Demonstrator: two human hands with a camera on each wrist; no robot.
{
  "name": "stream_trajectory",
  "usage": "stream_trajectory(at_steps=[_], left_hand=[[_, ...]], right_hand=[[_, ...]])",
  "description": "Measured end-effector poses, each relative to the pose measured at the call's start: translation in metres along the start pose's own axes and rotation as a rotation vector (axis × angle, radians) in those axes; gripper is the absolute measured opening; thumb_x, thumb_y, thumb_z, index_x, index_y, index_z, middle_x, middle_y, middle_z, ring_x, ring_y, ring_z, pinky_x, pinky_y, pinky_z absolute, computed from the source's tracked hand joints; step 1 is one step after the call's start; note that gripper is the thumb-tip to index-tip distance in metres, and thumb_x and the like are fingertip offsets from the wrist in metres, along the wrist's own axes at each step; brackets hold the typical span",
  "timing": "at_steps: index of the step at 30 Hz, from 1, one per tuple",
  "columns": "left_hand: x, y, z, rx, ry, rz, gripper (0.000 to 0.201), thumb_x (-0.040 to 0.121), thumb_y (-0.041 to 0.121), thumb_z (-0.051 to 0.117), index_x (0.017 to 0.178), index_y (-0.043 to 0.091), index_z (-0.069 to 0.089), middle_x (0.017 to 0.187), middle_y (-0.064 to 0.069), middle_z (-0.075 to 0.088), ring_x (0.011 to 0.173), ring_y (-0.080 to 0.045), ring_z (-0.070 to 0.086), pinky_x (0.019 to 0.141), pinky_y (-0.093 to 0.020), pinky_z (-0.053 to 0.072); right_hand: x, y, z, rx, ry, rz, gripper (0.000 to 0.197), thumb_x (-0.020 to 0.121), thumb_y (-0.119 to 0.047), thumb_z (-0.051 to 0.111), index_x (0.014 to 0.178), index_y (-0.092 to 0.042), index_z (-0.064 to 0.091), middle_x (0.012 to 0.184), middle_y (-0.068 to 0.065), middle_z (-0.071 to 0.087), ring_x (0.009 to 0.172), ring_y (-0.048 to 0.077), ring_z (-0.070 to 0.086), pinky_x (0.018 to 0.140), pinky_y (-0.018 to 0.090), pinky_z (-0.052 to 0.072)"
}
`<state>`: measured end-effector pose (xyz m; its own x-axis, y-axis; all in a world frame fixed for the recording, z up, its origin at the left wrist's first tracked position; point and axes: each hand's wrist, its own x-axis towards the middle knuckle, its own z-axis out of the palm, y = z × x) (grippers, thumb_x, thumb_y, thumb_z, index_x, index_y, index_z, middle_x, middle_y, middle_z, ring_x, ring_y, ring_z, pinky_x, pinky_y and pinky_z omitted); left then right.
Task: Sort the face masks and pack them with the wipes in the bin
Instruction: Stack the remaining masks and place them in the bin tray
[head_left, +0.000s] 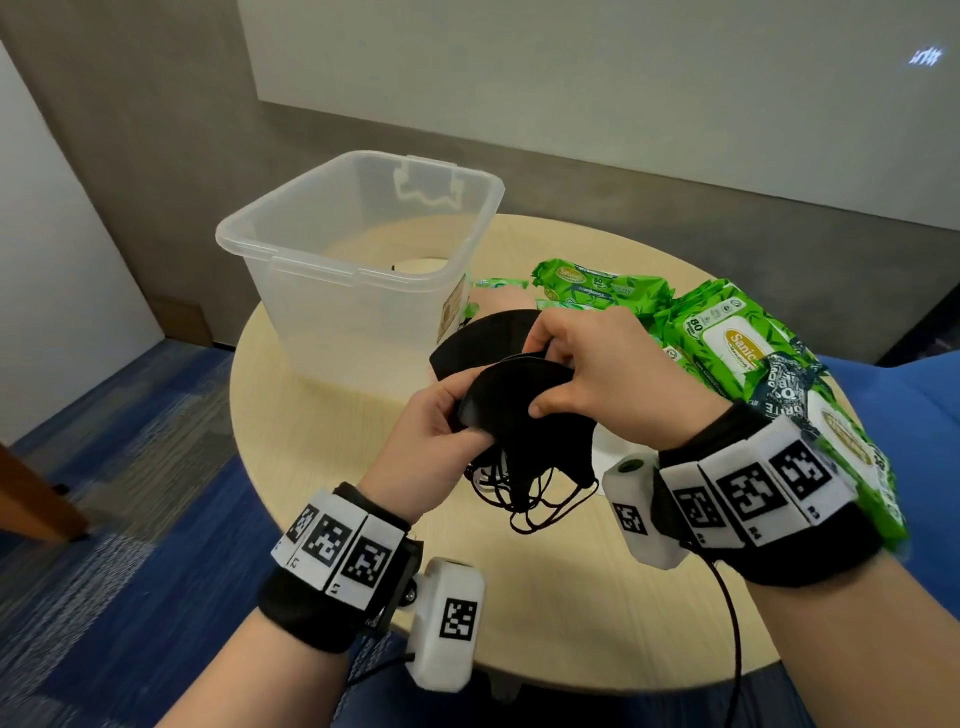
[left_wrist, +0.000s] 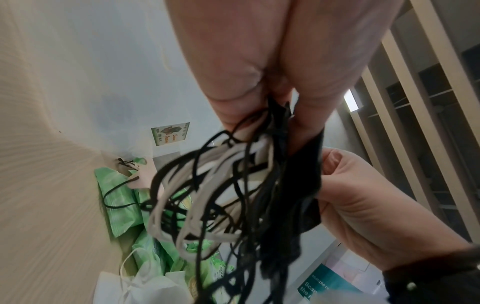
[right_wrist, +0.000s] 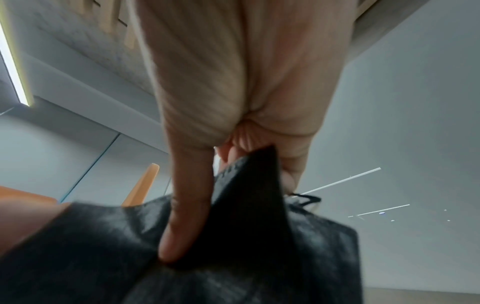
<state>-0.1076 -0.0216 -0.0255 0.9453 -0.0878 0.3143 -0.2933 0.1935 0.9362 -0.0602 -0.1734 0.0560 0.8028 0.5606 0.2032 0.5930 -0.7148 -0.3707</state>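
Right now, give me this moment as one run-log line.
left hand: grips black masks | right hand: pinches same masks | bin: upright on table | wipes: on table

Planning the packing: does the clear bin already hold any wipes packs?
No. The clear bin holds no wipes; the green wipes packs lie on the table beside it.

One clear plastic bin and one round table. Green wipe packs number at least four, their overlap blurring the count. Two hands hold a bunch of black masks, number unclear.
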Motion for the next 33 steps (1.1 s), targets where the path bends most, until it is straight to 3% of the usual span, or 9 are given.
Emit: stream_trajectory(at_steps=[5,9,14,18,21,25,28,31,33], left_hand=[[0.001,0.003,-0.003,-0.292,0.026,-0.133,0.045,0.075,0.012,0.038,0.112,0.008,0.062,0.103,-0.008,0.070,0.097,-0.021,0.064,0.075,-0.025,0.055],[0.000,0.004,0.000,-0.349,0.144,-0.174,0.047,0.097,0.030,0.025,0.110,0.007,0.065,0.106,-0.011,0.070,0.099,-0.020,0.064,0.078,-0.025,0.054],[0.003,0.005,0.007,-0.301,0.184,-0.162,0.034,0.091,0.027,0.041,0.105,0.010,0.067,0.097,-0.006,0.072,0.092,-0.014,0.067,0.078,-0.021,0.054],[0.002,0.004,0.007,-0.338,0.178,-0.146,0.028,0.083,0.015,0.051,0.106,0.008,0.066,0.093,-0.005,0.073,0.088,-0.013,0.068,0.078,-0.020,0.055],[0.002,0.002,0.006,-0.302,0.186,-0.152,0.026,0.082,0.002,0.058,0.104,0.012,0.068,0.093,-0.006,0.073,0.087,-0.015,0.068,0.076,-0.021,0.055],[0.001,-0.003,0.004,-0.221,0.192,-0.134,0.036,0.067,0.005,0.066,0.099,0.020,0.072,0.098,-0.007,0.072,0.095,-0.020,0.067,0.083,-0.028,0.055],[0.002,-0.003,0.003,-0.206,0.191,-0.132,0.039,0.064,0.003,0.072,0.099,0.020,0.072,0.099,-0.009,0.072,0.097,-0.023,0.067,0.085,-0.030,0.054],[0.003,-0.005,0.004,-0.209,0.271,-0.144,0.028,0.069,0.005,0.072,0.093,0.020,0.074,0.095,-0.008,0.073,0.094,-0.020,0.068,0.078,-0.025,0.054],[0.004,-0.006,0.003,-0.195,0.332,-0.158,0.025,0.077,-0.001,0.066,0.090,0.019,0.074,0.091,-0.007,0.074,0.090,-0.018,0.069,0.073,-0.022,0.054]], right_hand=[[-0.008,0.004,0.013,0.001,0.221,-0.080,0.030,0.059,-0.016,0.083,0.083,-0.014,0.066,0.075,0.001,0.059,0.073,0.022,0.054,0.065,0.037,0.047],[-0.013,0.007,0.021,-0.025,0.443,-0.194,0.027,0.055,-0.016,0.078,0.079,-0.013,0.067,0.083,-0.001,0.048,0.078,0.019,0.048,0.068,0.035,0.040],[-0.015,0.011,0.026,-0.120,0.547,-0.275,0.016,0.055,-0.009,0.072,0.066,-0.011,0.061,0.076,0.004,0.055,0.076,0.019,0.050,0.066,0.033,0.029],[-0.016,0.015,0.029,-0.162,0.534,-0.333,0.019,0.050,0.002,0.061,0.060,-0.012,0.055,0.064,0.001,0.056,0.070,0.015,0.047,0.066,0.032,0.027],[-0.017,0.017,0.030,-0.184,0.481,-0.354,0.020,0.050,0.004,0.057,0.062,-0.012,0.053,0.059,0.002,0.058,0.061,0.024,0.057,0.068,0.036,0.031],[-0.019,0.020,0.031,-0.062,0.405,-0.365,0.028,0.061,0.004,0.050,0.072,-0.021,0.046,0.069,0.009,0.068,0.066,0.028,0.063,0.076,0.033,0.034],[-0.021,0.021,0.030,0.025,0.332,-0.388,0.046,0.059,0.010,0.053,0.082,-0.028,0.043,0.080,0.013,0.070,0.077,0.030,0.066,0.078,0.032,0.039],[-0.025,0.023,0.027,0.103,0.276,-0.417,0.027,0.058,0.010,0.055,0.069,-0.014,0.049,0.080,0.014,0.071,0.081,0.028,0.066,0.076,0.034,0.042],[-0.028,0.027,0.024,0.143,0.270,-0.388,0.021,0.057,0.009,0.055,0.065,-0.011,0.049,0.082,0.004,0.073,0.082,0.020,0.066,0.073,0.036,0.045]])
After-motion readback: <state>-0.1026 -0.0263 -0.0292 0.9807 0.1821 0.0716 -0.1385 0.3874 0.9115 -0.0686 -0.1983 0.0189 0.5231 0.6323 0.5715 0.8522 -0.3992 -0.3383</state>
